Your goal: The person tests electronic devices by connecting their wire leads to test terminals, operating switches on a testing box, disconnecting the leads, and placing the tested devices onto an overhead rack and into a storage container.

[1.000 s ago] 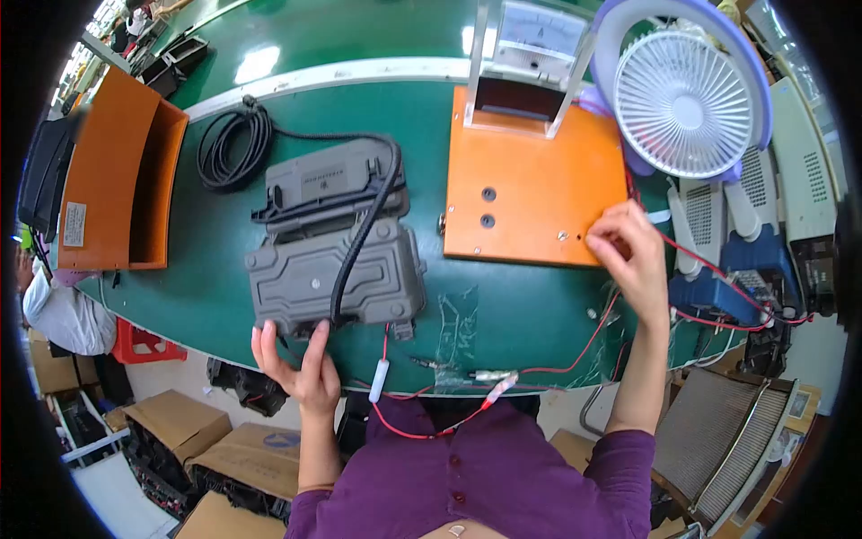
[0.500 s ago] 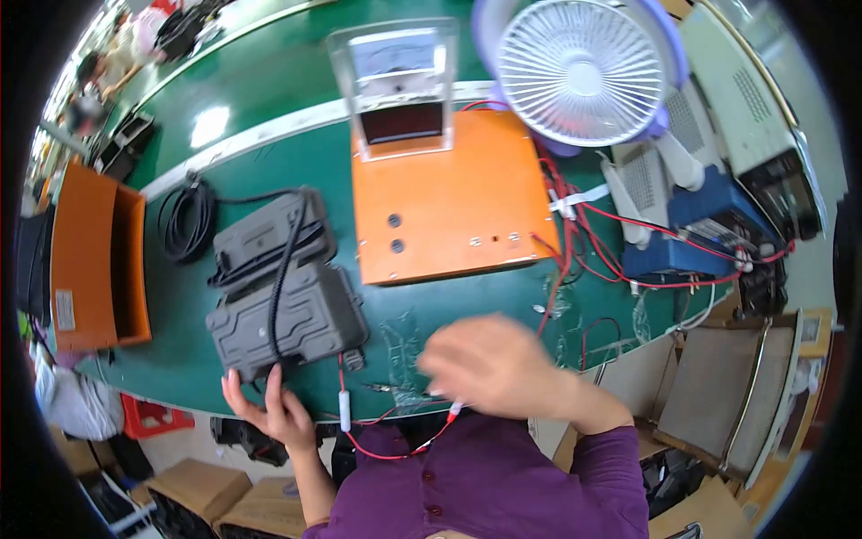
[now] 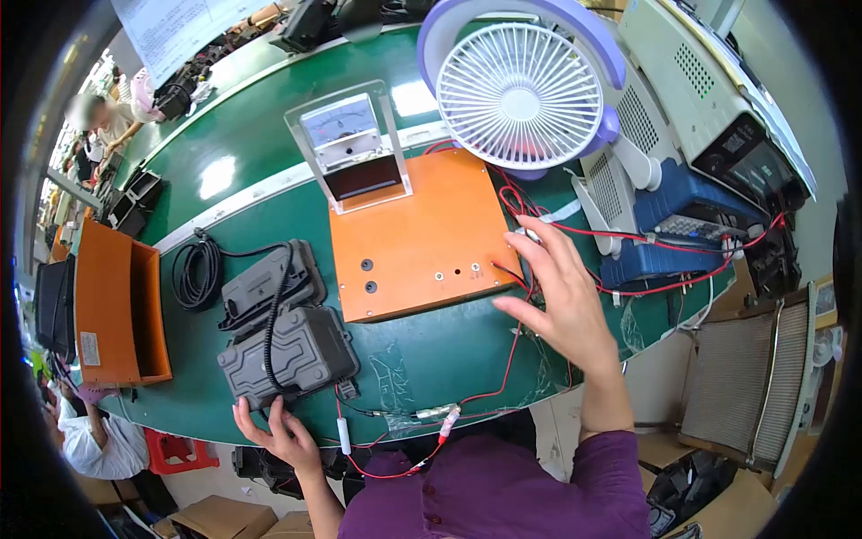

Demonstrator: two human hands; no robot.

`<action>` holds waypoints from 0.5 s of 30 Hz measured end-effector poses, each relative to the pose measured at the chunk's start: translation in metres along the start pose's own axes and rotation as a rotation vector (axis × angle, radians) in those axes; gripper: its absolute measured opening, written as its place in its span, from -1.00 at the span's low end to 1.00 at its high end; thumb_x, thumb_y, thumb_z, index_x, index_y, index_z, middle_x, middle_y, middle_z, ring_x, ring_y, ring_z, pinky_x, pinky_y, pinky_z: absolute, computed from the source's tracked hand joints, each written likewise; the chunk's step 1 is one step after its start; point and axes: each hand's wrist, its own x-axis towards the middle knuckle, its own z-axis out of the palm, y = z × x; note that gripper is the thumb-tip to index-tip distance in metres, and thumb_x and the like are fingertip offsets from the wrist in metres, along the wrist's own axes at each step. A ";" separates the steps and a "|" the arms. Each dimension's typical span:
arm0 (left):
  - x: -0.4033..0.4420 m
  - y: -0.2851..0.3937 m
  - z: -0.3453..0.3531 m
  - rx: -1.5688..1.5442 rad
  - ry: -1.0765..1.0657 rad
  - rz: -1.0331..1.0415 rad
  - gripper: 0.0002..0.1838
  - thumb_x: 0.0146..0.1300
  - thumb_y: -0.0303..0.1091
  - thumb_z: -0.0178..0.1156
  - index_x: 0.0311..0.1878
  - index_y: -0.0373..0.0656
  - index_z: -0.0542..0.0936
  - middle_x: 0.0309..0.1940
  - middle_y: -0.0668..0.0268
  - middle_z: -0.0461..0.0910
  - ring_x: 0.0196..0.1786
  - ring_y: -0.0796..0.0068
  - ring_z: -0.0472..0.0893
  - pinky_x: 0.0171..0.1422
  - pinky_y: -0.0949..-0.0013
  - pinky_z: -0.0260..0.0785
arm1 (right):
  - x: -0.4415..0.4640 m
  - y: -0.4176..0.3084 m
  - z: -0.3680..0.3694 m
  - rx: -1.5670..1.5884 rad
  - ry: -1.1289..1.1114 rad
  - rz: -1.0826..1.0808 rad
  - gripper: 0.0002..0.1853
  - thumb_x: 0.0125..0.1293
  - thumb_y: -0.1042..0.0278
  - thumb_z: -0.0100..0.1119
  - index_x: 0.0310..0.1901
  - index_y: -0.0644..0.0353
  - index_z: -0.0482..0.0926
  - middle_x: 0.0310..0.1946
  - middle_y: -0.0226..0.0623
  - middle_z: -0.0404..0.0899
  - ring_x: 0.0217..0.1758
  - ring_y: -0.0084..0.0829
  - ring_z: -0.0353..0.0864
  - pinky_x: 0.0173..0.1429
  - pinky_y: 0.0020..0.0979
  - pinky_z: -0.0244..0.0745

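My left hand rests at the front edge of a grey ribbed plastic case, fingers apart, fingertips near its lower side. The case has its lid half behind it and a coiled black cord lying across. Raised by the right corner of an orange metal box, my right hand has its fingers spread and holds nothing. Red wires pass beside and below this hand. On the box stands an analog meter in a clear frame. A white inline connector and a red-and-white plug hang at the table edge.
A purple and white fan stands behind the orange box. Blue instruments and a beige unit occupy the right. At left are an open orange housing and a coiled black cable. Another person sits far left.
My right hand has moved up and right, away from the plug near the table edge, to beside the orange box; its fingers have spread. My left hand stays by the case. The view has shifted.
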 end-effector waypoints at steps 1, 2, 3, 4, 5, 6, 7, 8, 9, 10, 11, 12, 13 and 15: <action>0.001 0.002 -0.001 -0.006 -0.013 -0.012 -0.73 0.17 -0.61 0.02 -0.10 -0.16 0.58 0.36 0.05 0.14 0.42 -0.05 0.10 0.42 0.01 -0.07 | 0.002 0.005 0.000 -0.054 -0.083 0.016 -0.29 0.00 0.24 0.38 0.22 0.10 0.33 0.16 0.01 0.29 0.20 -0.01 0.32 0.25 -0.15 0.28; 0.001 0.003 -0.001 -0.014 -0.027 -0.023 -0.74 0.16 -0.62 0.03 -0.11 -0.16 0.58 0.36 0.05 0.14 0.42 -0.05 0.10 0.42 0.01 -0.06 | 0.002 0.010 0.005 -0.093 -0.152 -0.005 -0.24 -0.02 0.22 0.39 0.25 0.06 0.30 0.17 0.05 0.27 0.23 0.02 0.28 0.28 -0.12 0.24; 0.001 0.003 -0.001 -0.011 -0.030 -0.027 -0.74 0.16 -0.62 0.02 -0.12 -0.18 0.57 0.36 0.05 0.13 0.41 -0.06 0.10 0.42 0.02 -0.06 | 0.001 0.014 0.014 -0.134 -0.220 -0.025 -0.20 -0.04 0.20 0.40 0.29 0.03 0.27 0.19 0.08 0.24 0.25 0.05 0.25 0.31 -0.10 0.19; 0.001 0.003 -0.001 -0.005 -0.020 -0.027 -0.74 0.16 -0.62 0.02 -0.12 -0.18 0.57 0.36 0.05 0.13 0.41 -0.06 0.10 0.42 0.02 -0.06 | -0.001 0.015 0.027 -0.158 -0.180 -0.015 -0.19 -0.06 0.18 0.42 0.28 0.02 0.28 0.17 0.10 0.25 0.27 0.09 0.21 0.32 -0.03 0.14; 0.001 0.004 0.000 -0.015 -0.018 -0.036 -0.73 0.13 -0.64 0.01 -0.13 -0.19 0.58 0.34 0.04 0.15 0.40 -0.09 0.11 0.40 -0.01 -0.04 | -0.002 0.014 0.035 -0.182 -0.134 -0.010 -0.20 -0.06 0.17 0.41 0.27 0.02 0.29 0.16 0.08 0.25 0.28 0.10 0.19 0.33 0.01 0.11; 0.001 0.004 0.000 -0.024 -0.016 -0.048 -0.72 0.10 -0.67 0.00 -0.15 -0.21 0.58 0.32 0.03 0.17 0.38 -0.13 0.12 0.39 -0.03 -0.02 | -0.002 0.014 0.040 -0.207 -0.089 -0.006 -0.20 -0.06 0.16 0.41 0.27 0.01 0.30 0.15 0.07 0.26 0.28 0.11 0.17 0.33 0.05 0.09; 0.000 0.004 0.000 -0.020 -0.005 -0.052 -0.72 0.10 -0.67 0.00 -0.15 -0.21 0.58 0.32 0.03 0.17 0.38 -0.13 0.12 0.39 -0.03 -0.02 | -0.001 0.015 0.041 -0.223 -0.075 -0.012 -0.21 -0.06 0.13 0.41 0.26 0.01 0.31 0.12 0.06 0.27 0.30 0.11 0.15 0.33 0.11 0.04; 0.001 0.004 -0.001 -0.025 -0.018 -0.056 -0.72 0.10 -0.66 0.00 -0.15 -0.21 0.58 0.32 0.02 0.17 0.38 -0.14 0.12 0.39 -0.04 -0.02 | -0.001 0.015 0.042 -0.224 -0.059 -0.024 -0.22 -0.05 0.11 0.40 0.26 0.01 0.31 0.12 0.05 0.27 0.30 0.11 0.15 0.33 0.13 0.04; 0.001 0.004 -0.001 -0.035 -0.033 -0.056 -0.72 0.11 -0.66 0.00 -0.15 -0.21 0.58 0.31 0.02 0.17 0.38 -0.14 0.12 0.39 -0.04 -0.02 | -0.001 0.015 0.044 -0.230 -0.041 -0.032 -0.22 -0.05 0.10 0.40 0.26 0.00 0.32 0.11 0.05 0.28 0.31 0.11 0.15 0.33 0.14 0.03; 0.001 0.004 -0.001 -0.027 -0.037 -0.062 -0.72 0.11 -0.66 0.00 -0.14 -0.20 0.58 0.31 0.01 0.17 0.38 -0.14 0.12 0.39 -0.04 -0.03 | 0.000 0.015 0.046 -0.236 -0.026 -0.042 -0.23 -0.08 0.07 0.41 0.22 0.05 0.36 0.09 0.01 0.29 0.32 0.11 0.15 0.34 0.13 0.01; 0.001 0.004 -0.002 -0.028 -0.044 -0.060 -0.72 0.12 -0.65 0.00 -0.14 -0.19 0.57 0.31 0.00 0.17 0.38 -0.15 0.12 0.39 -0.04 -0.03 | 0.000 0.014 0.050 -0.235 -0.011 -0.065 -0.23 -0.10 0.04 0.41 0.21 0.04 0.37 0.07 0.01 0.30 0.32 0.10 0.15 0.34 0.13 0.01; -0.001 0.001 -0.002 -0.014 -0.051 -0.055 -0.72 0.11 -0.64 0.00 -0.14 -0.18 0.57 0.31 -0.01 0.16 0.37 -0.15 0.12 0.40 -0.05 -0.05 | 0.000 0.015 0.053 -0.245 0.009 -0.081 -0.22 -0.11 0.01 0.41 0.20 0.03 0.38 0.04 0.00 0.31 0.32 0.08 0.16 0.33 0.14 0.02; 0.000 0.002 -0.003 -0.002 -0.050 -0.033 -0.72 0.10 -0.65 0.00 -0.13 -0.22 0.55 0.33 -0.01 0.16 0.40 -0.07 0.12 0.44 0.05 -0.10 | 0.001 0.016 0.059 -0.285 0.015 -0.091 -0.22 -0.13 -0.05 0.41 0.19 0.01 0.40 0.02 -0.01 0.32 0.30 0.07 0.19 0.30 0.14 0.06; -0.004 -0.007 0.001 -0.031 -0.011 0.005 -0.71 0.08 -0.66 -0.02 -0.13 -0.25 0.54 0.33 -0.02 0.16 0.39 -0.07 0.14 0.45 0.02 -0.11 | -0.001 0.021 0.070 -0.258 0.066 -0.103 -0.21 -0.13 -0.07 0.40 0.19 0.00 0.40 0.02 -0.02 0.33 0.27 0.07 0.21 0.28 0.13 0.09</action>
